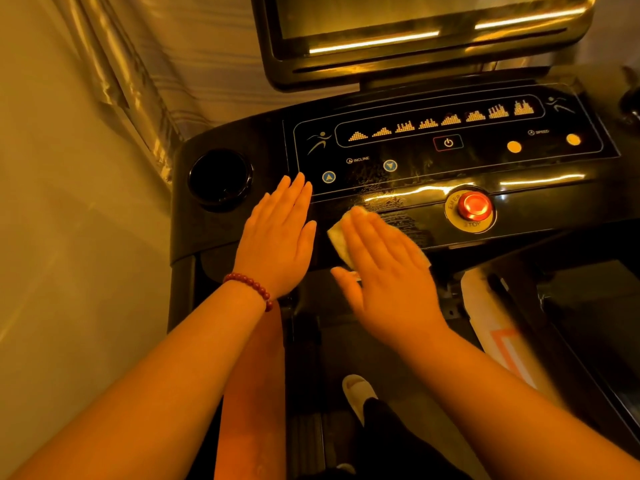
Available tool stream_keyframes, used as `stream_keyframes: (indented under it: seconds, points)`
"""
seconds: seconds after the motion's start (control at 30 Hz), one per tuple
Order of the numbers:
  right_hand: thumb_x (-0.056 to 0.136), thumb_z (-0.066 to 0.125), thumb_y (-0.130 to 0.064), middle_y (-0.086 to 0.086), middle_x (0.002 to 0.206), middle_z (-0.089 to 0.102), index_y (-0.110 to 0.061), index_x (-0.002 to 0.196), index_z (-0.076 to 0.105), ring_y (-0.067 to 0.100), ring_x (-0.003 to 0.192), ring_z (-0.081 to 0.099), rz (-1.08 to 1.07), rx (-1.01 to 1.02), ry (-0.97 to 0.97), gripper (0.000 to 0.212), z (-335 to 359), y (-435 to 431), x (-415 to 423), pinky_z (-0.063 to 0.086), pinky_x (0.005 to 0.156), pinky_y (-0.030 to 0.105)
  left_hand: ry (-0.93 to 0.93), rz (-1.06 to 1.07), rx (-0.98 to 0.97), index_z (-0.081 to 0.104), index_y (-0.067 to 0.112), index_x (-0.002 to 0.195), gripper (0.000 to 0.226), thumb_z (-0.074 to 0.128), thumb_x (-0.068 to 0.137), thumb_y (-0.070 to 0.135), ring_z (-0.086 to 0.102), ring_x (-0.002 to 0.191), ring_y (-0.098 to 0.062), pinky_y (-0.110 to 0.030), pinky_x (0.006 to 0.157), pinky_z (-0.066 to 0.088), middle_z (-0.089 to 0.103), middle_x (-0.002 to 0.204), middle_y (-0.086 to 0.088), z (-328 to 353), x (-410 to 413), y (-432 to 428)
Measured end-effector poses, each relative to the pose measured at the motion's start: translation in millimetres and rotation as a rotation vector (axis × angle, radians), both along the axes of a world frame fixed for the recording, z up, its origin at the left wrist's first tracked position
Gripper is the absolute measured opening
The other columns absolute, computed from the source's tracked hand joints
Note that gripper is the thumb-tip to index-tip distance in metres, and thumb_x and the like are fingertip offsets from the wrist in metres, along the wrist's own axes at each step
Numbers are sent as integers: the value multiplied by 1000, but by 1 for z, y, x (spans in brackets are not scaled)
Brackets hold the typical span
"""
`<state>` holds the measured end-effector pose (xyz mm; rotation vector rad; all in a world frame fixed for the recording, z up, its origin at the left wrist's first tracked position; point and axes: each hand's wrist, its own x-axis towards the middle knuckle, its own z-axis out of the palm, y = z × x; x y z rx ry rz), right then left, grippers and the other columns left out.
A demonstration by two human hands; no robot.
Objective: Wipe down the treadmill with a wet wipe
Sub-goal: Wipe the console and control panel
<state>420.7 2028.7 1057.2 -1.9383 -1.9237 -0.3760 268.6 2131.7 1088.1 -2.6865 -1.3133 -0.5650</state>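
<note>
Pressing a folded white wet wipe (341, 239) flat against the glossy black front lip of the treadmill console (426, 194) with the right hand (384, 265): fingers straight and together, thumb splayed, nothing curled round the cloth, only palm and finger weight on it. Wipe mostly hidden under that hand, showing along its left edge and at the fingertips.

Just left of the grip, apart from it, the left hand (280, 237) laid flat on the same lip, fingers straight, tips reaching the border of the control panel, holding nothing; a red bead bracelet (251, 284) at its wrist. Just beyond the right fingertips, wet smears (388, 202) on the gloss, running up between the round blue incline arrow buttons (390, 165). Well right of the grip, the round red emergency stop button (474, 206) in its yellow collar. Farther up, the red-outlined power key (448, 143) and a dark tilted screen (415, 15); far left, past the left hand, a round black cup holder (220, 178).

Judged mid-wipe on the console's left front, with much of the treadmill not yet done. Next, probably sweeping rightward along the lip under flat pressure, skirting the stop button and going lightly over the touch keys so as not to trigger them.
</note>
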Motion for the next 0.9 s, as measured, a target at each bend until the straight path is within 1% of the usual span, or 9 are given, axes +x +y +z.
stream_keyframes:
  seconds: [0.13,0.2,0.27,0.33,0.5,0.6,0.67,0.73,0.9]
  points:
    - [99,13,-55,10,159,18,-12,153,19,24,148,13,-197,11,80,69,1,-4,14,8,117,35,-8,22,-10,17,14,152,59,19,97,37,6,147,-16,-29,117,1,14,159,-3,0,2,-1]
    - [99,15,-55,10,159,16,-11,153,19,24,148,10,-140,12,85,69,0,0,-2,6,119,36,-6,26,-8,17,13,151,59,19,97,38,6,147,-16,-30,117,2,13,159,-3,1,2,-3]
    - [99,19,-54,10,158,20,-11,152,22,23,147,14,-13,6,35,68,-3,3,-13,8,119,35,2,23,-20,16,14,152,60,18,97,38,4,147,-16,-29,116,1,12,160,-3,2,2,-4]
    - [99,18,-54,9,158,22,-12,152,23,22,146,17,28,-14,-4,68,-2,2,-5,10,118,34,-3,13,-34,15,14,152,60,18,97,38,4,147,-15,-29,117,0,11,160,-3,3,2,-5]
    - [99,11,-57,10,160,14,-11,153,17,24,148,11,-195,-2,58,72,5,0,21,13,119,37,-41,19,-30,21,13,151,55,25,100,34,10,147,-18,-29,115,2,18,158,-4,6,4,-7]
    - [98,11,-58,11,161,11,-9,154,14,24,149,7,-126,-10,73,74,1,-2,7,11,120,37,-91,26,-66,25,13,150,54,26,100,35,15,146,-18,-33,117,9,22,157,-3,13,10,-5]
    - [99,11,-59,10,160,14,-9,153,16,23,148,10,-68,-29,28,74,-1,-5,7,9,119,36,-89,14,-75,24,13,150,56,24,99,36,14,146,-18,-32,117,9,20,158,-4,15,16,-2]
    - [98,8,-60,10,160,14,-11,153,15,23,148,11,-90,-42,-9,75,7,1,15,10,119,35,-58,8,-50,22,12,150,59,21,97,36,12,147,-20,-32,117,5,18,158,-6,13,19,-2]
    - [96,6,-63,10,161,5,-11,154,8,24,149,5,-163,-49,47,78,15,7,17,9,119,38,-28,22,-21,19,12,151,61,14,96,40,9,147,-19,-31,117,1,15,159,-5,8,19,-3]
